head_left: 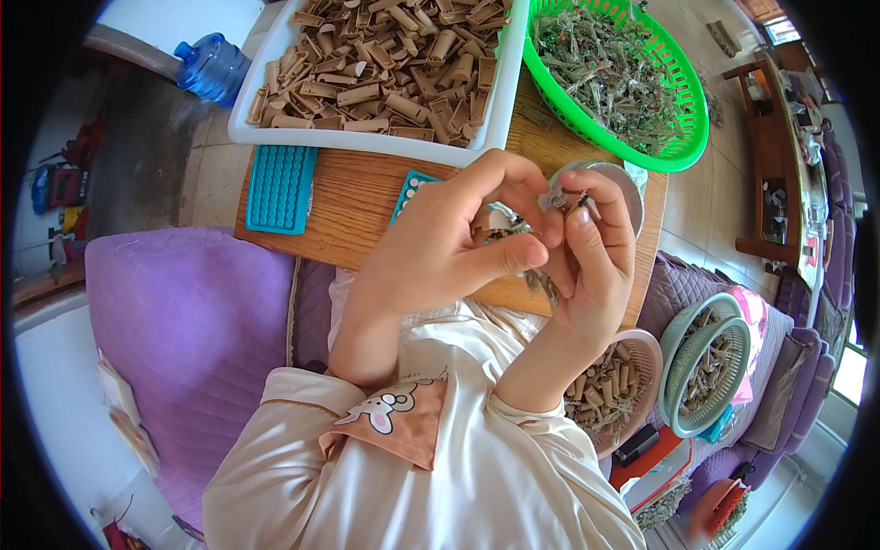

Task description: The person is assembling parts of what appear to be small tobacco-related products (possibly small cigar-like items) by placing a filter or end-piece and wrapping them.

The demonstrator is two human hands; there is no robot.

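Note:
My left hand (449,234) and my right hand (596,243) meet above the wooden table, fingers bent and close together. Between them is a dried grey-green plant sprig (539,277), part of it hanging below the fingers. A small dark stem end pokes out at my right fingertips. Something pale and partly clear also shows there, too small to name. My left thumb points toward the right hand, and its palm side is partly hidden. Just behind the right hand sits a round, pale-rimmed container (632,194), mostly covered by the fingers.
A white tub (367,145) of tan half-tube pieces stands at the far side of the table (353,206). Beside it is a green basket (695,137) of dried plants. Teal dimpled trays (280,188) lie nearer. More baskets (674,394) stand at right, a purple-covered seat (174,339) at left.

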